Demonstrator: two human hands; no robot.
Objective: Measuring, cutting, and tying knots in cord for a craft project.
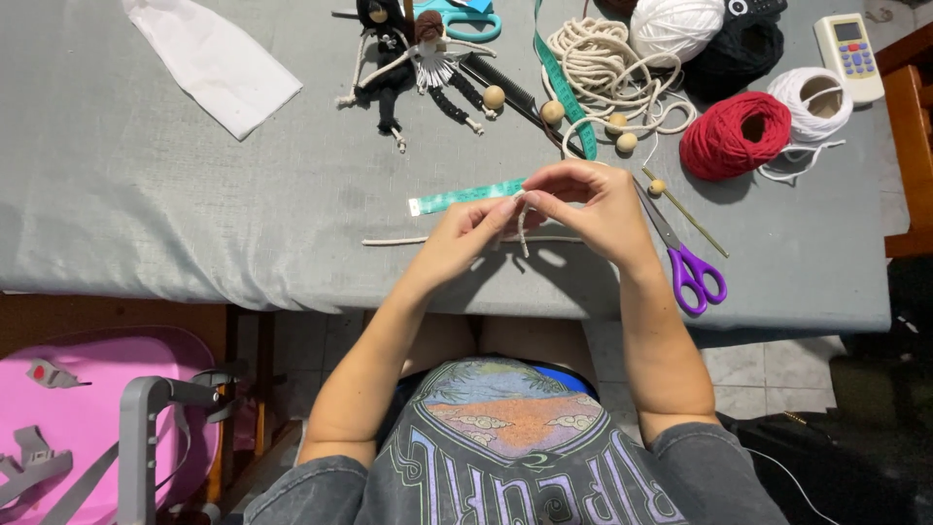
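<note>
Both hands meet above the front of a grey-covered table [146,185]. My left hand [465,238] and my right hand [593,209] pinch a short piece of white cord [522,226] between their fingertips; its end hangs down between them. Another length of white cord [394,240] lies flat on the cloth under my hands. A teal measuring tape [465,196] lies just beyond my fingers.
Purple-handled scissors [685,262] lie right of my right hand. Farther back are two yarn dolls [413,58], wooden beads [552,112], a coil of rope [607,68], red yarn [734,136], white yarn [816,102], black yarn [743,49], a remote [848,56] and white cloth [214,60].
</note>
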